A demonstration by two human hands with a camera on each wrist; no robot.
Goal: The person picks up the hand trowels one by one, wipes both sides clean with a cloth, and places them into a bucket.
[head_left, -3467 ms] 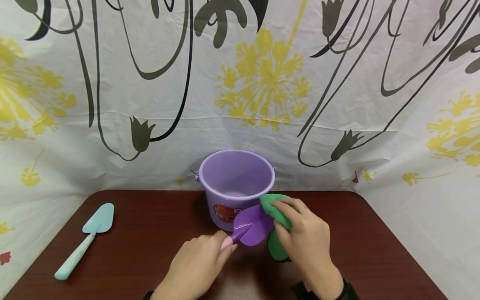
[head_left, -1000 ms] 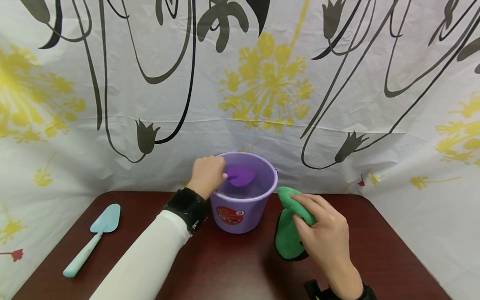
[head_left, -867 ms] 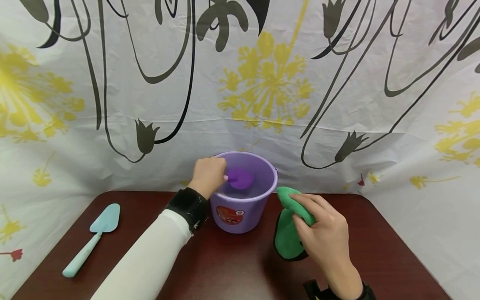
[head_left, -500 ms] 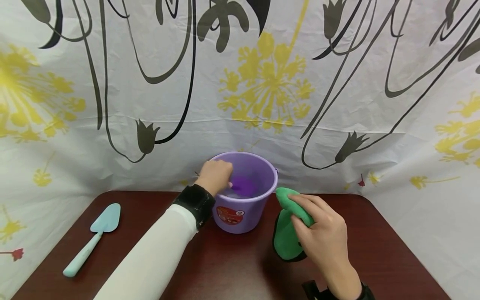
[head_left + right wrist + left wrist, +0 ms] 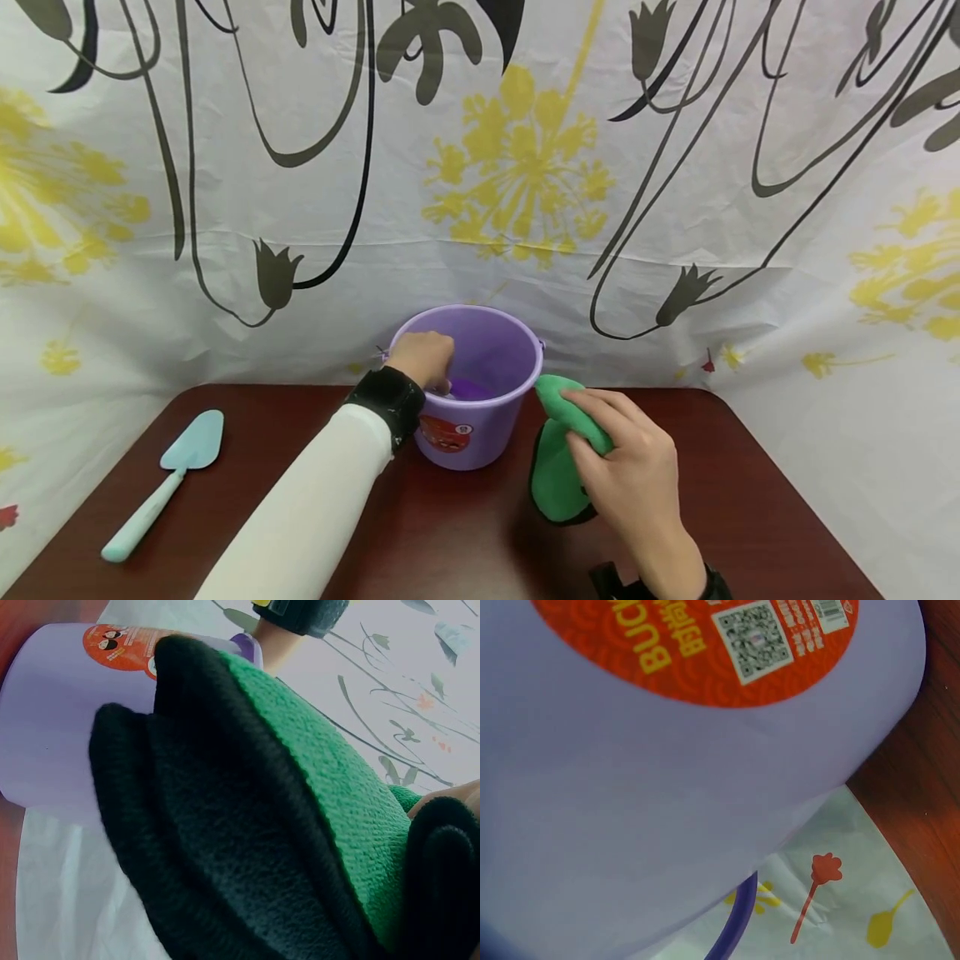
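Note:
In the head view, my left hand (image 5: 423,358) reaches over the near-left rim into a purple bucket (image 5: 480,433). It holds the pink handle of a purple garden trowel (image 5: 469,389), whose blade lies low inside; the bucket's wall hides the rest. The left wrist view shows only the bucket's outer wall (image 5: 705,780) and label, not the hand. To the right of the bucket, my right hand (image 5: 633,454) pinches a folded green cloth (image 5: 558,475) with black edging. The cloth's thick black underside (image 5: 232,810) fills much of the right wrist view.
On the table's left lies a pale mint trowel (image 5: 191,446) with its handle toward the near edge. The dark wooden table (image 5: 442,542) meets a patterned white sheet (image 5: 495,267) behind and at both sides.
My left hand has carried the purple trowel from in front of the bucket up over its rim and down inside. My right hand moved slightly right from the bucket, still holding the cloth.

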